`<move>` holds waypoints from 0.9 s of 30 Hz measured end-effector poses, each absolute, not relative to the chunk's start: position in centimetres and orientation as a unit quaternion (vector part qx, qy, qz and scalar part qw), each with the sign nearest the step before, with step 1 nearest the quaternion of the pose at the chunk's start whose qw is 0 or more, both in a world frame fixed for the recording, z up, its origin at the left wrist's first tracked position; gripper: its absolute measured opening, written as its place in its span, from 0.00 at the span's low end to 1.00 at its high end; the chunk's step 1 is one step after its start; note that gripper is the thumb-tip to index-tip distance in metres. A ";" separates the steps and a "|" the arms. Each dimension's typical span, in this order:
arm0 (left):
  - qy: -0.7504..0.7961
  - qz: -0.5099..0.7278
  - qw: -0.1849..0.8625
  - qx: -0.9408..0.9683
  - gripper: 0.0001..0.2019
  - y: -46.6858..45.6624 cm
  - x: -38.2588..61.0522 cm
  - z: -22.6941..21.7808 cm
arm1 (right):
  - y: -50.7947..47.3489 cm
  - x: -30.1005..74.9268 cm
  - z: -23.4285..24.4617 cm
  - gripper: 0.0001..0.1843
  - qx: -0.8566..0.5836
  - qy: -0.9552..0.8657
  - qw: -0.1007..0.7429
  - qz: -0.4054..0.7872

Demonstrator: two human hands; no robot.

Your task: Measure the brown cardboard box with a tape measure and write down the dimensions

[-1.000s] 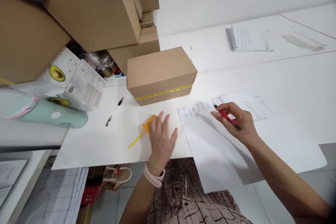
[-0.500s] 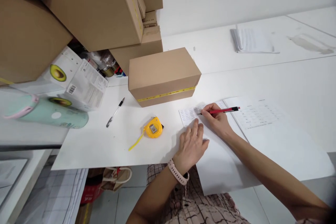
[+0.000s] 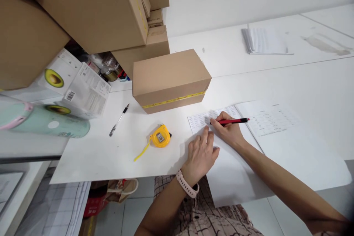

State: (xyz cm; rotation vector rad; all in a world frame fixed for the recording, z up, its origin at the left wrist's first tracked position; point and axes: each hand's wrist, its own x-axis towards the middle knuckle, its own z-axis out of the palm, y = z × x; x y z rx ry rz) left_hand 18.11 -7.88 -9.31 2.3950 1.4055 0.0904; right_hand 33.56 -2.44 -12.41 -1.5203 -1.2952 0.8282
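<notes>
Gripped in right hand, right of centre: slim red-and-black pen, tip at printed white paper page. Left hand: loosely spread, holding nothing, over page's left edge. Yellow plastic tape measure: lower centre-left. Brown cardboard box: upper centre.

A slim red-and-black pen shows against flat white paper sheets with rows of dark print. A rounded plastic tape measure is orange-yellow, its thin strap yellow. An oblong cardboard box is brown, banded with yellow tape; a fabric garment is pinkish with dark crossing lines.
</notes>
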 end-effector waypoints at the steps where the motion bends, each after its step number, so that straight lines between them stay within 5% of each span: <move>1: 0.498 0.031 0.182 0.847 0.27 -7.9 18.1 -9.2 | -2.4 33.6 -12.5 0.19 -0.620 -0.530 0.470 0.338; 27: 0.499 0.039 0.172 0.848 0.26 -8.0 18.1 -9.4 | -2.4 33.5 -12.2 0.18 -0.626 -0.522 0.474 0.334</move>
